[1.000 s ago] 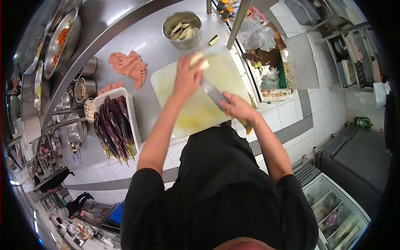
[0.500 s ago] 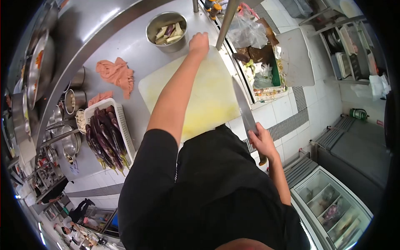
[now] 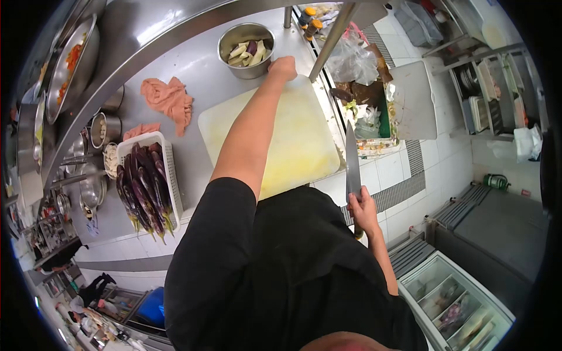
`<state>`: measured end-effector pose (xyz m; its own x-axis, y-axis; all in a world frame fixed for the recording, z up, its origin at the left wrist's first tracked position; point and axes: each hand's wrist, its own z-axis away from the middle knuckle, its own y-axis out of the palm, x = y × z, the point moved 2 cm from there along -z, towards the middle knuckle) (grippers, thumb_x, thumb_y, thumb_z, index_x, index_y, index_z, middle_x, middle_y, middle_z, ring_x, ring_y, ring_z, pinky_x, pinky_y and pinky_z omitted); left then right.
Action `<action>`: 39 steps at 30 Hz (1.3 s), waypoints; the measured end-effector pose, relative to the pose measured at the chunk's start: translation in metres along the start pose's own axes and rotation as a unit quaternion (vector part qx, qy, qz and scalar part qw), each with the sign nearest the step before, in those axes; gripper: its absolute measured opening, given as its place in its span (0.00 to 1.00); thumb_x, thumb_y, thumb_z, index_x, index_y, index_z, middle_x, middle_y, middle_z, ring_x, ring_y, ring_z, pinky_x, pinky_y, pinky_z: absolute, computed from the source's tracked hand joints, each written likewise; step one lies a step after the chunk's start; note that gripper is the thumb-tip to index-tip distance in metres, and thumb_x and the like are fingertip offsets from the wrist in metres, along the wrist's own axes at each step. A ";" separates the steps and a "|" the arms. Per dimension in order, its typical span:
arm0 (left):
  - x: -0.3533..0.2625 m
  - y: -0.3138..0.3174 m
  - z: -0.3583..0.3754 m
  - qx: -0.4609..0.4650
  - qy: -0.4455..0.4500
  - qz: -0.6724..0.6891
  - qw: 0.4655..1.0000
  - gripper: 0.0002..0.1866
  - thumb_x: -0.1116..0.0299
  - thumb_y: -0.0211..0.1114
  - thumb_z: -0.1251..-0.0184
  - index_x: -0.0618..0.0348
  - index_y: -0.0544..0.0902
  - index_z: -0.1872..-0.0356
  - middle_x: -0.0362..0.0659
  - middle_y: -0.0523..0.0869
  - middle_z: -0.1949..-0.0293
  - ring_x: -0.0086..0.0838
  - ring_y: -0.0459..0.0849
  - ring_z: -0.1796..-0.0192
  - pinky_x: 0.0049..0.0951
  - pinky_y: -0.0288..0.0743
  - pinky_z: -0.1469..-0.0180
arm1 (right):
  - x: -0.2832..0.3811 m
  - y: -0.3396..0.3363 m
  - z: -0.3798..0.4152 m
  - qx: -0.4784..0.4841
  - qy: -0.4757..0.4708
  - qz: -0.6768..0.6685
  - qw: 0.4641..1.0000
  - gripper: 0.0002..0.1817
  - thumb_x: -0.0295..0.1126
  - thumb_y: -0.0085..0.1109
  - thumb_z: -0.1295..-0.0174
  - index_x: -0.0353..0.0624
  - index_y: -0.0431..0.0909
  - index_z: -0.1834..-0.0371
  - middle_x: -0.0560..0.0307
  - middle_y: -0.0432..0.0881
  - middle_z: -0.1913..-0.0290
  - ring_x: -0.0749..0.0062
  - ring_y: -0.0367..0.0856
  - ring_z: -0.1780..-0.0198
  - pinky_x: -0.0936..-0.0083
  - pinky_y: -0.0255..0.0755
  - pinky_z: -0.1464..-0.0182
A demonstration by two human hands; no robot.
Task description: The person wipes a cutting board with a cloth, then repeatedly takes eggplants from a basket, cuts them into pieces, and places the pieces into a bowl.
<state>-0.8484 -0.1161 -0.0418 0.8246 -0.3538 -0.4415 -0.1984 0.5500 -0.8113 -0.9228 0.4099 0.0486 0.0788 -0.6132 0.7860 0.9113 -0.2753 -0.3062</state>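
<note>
My right hand (image 3: pixel 365 210) grips a large kitchen knife (image 3: pixel 352 161) by the handle end, its long blade pointing away from me, past the right edge of the pale cutting board (image 3: pixel 301 137). My left arm stretches across the board. At the far end my left hand (image 3: pixel 283 68) is closed, its knuckles up, right beside the steel pot (image 3: pixel 246 71). What its fingers hold, if anything, is hidden. Cut eggplant pieces (image 3: pixel 250 52) lie inside the pot. A white plastic basket (image 3: pixel 172 175) of whole purple eggplants (image 3: pixel 143 184) stands left of the board.
An orange cloth (image 3: pixel 170 102) lies on the steel counter. Beyond the board's right edge is a bin (image 3: pixel 387 111) with scraps and plastic bags. A metal post (image 3: pixel 332 41) rises near my left hand. Metal bowls (image 3: pixel 91 190) stand at the left; a glass-topped freezer (image 3: pixel 456 301) is at lower right.
The view has shifted slightly. The knife has turned to point more straight ahead. My left hand stays closed and now appears tight against the pot's side.
</note>
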 end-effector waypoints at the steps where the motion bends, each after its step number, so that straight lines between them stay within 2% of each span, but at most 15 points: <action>1: 0.005 0.006 -0.009 -0.003 -0.004 0.006 1.000 0.15 0.73 0.68 0.38 0.54 0.85 0.49 0.57 0.86 0.45 0.52 0.87 0.39 0.48 0.81 0.36 | 0.001 0.001 0.002 0.003 -0.001 0.007 1.000 0.11 0.35 0.57 0.21 0.39 0.69 0.56 0.59 0.81 0.77 0.81 0.77 0.79 0.77 0.69 0.77; 3: 0.011 0.018 -0.021 0.023 0.008 0.000 1.000 0.22 0.72 0.66 0.34 0.57 0.80 0.38 0.60 0.81 0.39 0.55 0.83 0.34 0.48 0.79 0.31 | 0.001 0.003 0.004 0.004 0.000 -0.008 1.000 0.11 0.34 0.57 0.20 0.40 0.68 0.56 0.59 0.80 0.78 0.81 0.76 0.79 0.77 0.68 0.77; 7: -0.026 -0.011 0.069 -0.044 0.037 -0.033 0.998 0.22 0.74 0.66 0.36 0.58 0.80 0.40 0.62 0.76 0.34 0.59 0.79 0.31 0.50 0.76 0.30 | -0.009 0.006 0.007 0.003 0.009 0.038 0.999 0.13 0.35 0.57 0.20 0.40 0.66 0.57 0.60 0.79 0.78 0.81 0.76 0.79 0.77 0.67 0.78; 10: -0.033 -0.029 0.094 -0.146 0.122 -0.041 0.981 0.21 0.80 0.64 0.39 0.50 0.81 0.45 0.59 0.74 0.42 0.61 0.79 0.41 0.56 0.74 0.37 | -0.011 0.009 0.008 0.021 0.017 0.027 0.999 0.13 0.35 0.58 0.21 0.39 0.67 0.57 0.56 0.81 0.78 0.76 0.78 0.79 0.73 0.69 0.77; 12: -0.030 -0.067 0.115 -0.264 0.155 -0.013 0.952 0.20 0.78 0.65 0.38 0.59 0.81 0.43 0.62 0.75 0.40 0.60 0.78 0.38 0.55 0.73 0.36 | -0.027 0.007 -0.003 0.024 -0.016 0.070 0.997 0.14 0.35 0.59 0.22 0.37 0.67 0.57 0.54 0.82 0.77 0.73 0.79 0.79 0.70 0.70 0.76; 13: -0.014 -0.075 0.105 -0.428 0.191 -0.016 0.883 0.19 0.82 0.66 0.42 0.55 0.81 0.49 0.58 0.75 0.50 0.59 0.77 0.43 0.53 0.73 0.43 | -0.032 0.012 -0.004 0.021 -0.042 0.113 0.992 0.14 0.35 0.59 0.22 0.36 0.67 0.57 0.51 0.83 0.76 0.69 0.79 0.78 0.67 0.71 0.75; 16: 0.016 -0.141 0.129 -0.420 0.051 -0.045 0.905 0.26 0.75 0.71 0.38 0.51 0.82 0.36 0.57 0.80 0.42 0.55 0.81 0.40 0.49 0.75 0.38 | 0.021 0.028 -0.001 0.027 -0.109 0.208 0.972 0.14 0.31 0.61 0.27 0.33 0.72 0.47 0.39 0.87 0.69 0.47 0.88 0.68 0.56 0.78 0.63; 18: 0.040 -0.170 0.157 -0.417 0.059 0.078 0.904 0.31 0.80 0.67 0.38 0.49 0.78 0.31 0.58 0.80 0.39 0.50 0.83 0.39 0.53 0.74 0.35 | 0.042 0.040 -0.009 0.016 -0.177 0.253 0.951 0.18 0.27 0.59 0.28 0.33 0.73 0.39 0.32 0.87 0.62 0.31 0.86 0.58 0.51 0.79 0.54; 22: 0.078 -0.163 0.257 -0.306 0.064 0.210 0.926 0.38 0.85 0.63 0.40 0.51 0.73 0.25 0.55 0.75 0.27 0.52 0.79 0.32 0.60 0.68 0.27 | 0.065 0.068 -0.035 0.002 -0.208 0.344 0.916 0.18 0.27 0.55 0.26 0.33 0.69 0.36 0.31 0.87 0.63 0.32 0.87 0.58 0.45 0.78 0.56; 24: 0.110 -0.123 0.297 -0.426 0.098 0.059 0.897 0.41 0.88 0.58 0.40 0.49 0.71 0.23 0.55 0.74 0.26 0.51 0.77 0.29 0.63 0.67 0.27 | 0.051 0.078 -0.056 0.022 -0.190 0.425 0.885 0.17 0.29 0.53 0.25 0.35 0.68 0.37 0.31 0.87 0.63 0.31 0.87 0.59 0.42 0.78 0.57; 26: 0.131 -0.112 0.357 -0.435 0.008 -0.091 0.896 0.38 0.82 0.62 0.39 0.51 0.71 0.23 0.55 0.76 0.29 0.51 0.77 0.29 0.64 0.69 0.32 | 0.041 0.085 -0.071 0.026 -0.163 0.510 0.844 0.13 0.32 0.49 0.24 0.38 0.65 0.42 0.30 0.87 0.66 0.29 0.87 0.62 0.37 0.78 0.59; 28: 0.198 -0.092 0.382 -0.396 -0.159 -0.261 0.866 0.33 0.66 0.68 0.36 0.53 0.75 0.27 0.49 0.82 0.34 0.50 0.79 0.32 0.52 0.75 0.37 | 0.040 0.088 -0.074 0.024 -0.173 0.514 0.840 0.14 0.31 0.49 0.25 0.38 0.65 0.42 0.30 0.87 0.66 0.29 0.87 0.62 0.37 0.78 0.59; 31: 0.256 -0.109 0.423 -0.341 -0.432 -0.221 0.805 0.31 0.44 0.68 0.34 0.63 0.82 0.43 0.54 0.83 0.39 0.44 0.80 0.36 0.47 0.72 0.39 | 0.044 0.089 -0.069 0.018 -0.187 0.516 0.835 0.14 0.31 0.48 0.25 0.38 0.65 0.42 0.29 0.87 0.67 0.28 0.87 0.62 0.37 0.78 0.60; 37: 0.313 -0.116 0.417 -0.324 -0.394 -0.183 0.841 0.35 0.43 0.71 0.35 0.65 0.78 0.41 0.51 0.93 0.56 0.44 0.94 0.52 0.47 0.81 0.48 | 0.038 0.089 -0.071 -0.015 -0.208 0.505 0.837 0.12 0.31 0.47 0.27 0.39 0.66 0.45 0.27 0.87 0.66 0.28 0.87 0.62 0.37 0.78 0.59; 39: 0.311 -0.119 0.414 -0.312 -0.398 -0.165 0.847 0.39 0.43 0.72 0.37 0.69 0.74 0.39 0.53 0.93 0.55 0.45 0.94 0.52 0.48 0.81 0.47 | 0.039 0.085 -0.071 -0.031 -0.201 0.509 0.836 0.12 0.31 0.47 0.27 0.39 0.66 0.46 0.27 0.87 0.66 0.28 0.87 0.62 0.37 0.78 0.59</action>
<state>-0.3491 0.0215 0.0763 0.9361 0.3488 0.0450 0.0753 -0.0737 -0.9944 -0.8704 0.3103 0.0151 0.9422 -0.2575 0.2142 0.2672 0.1926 -0.9442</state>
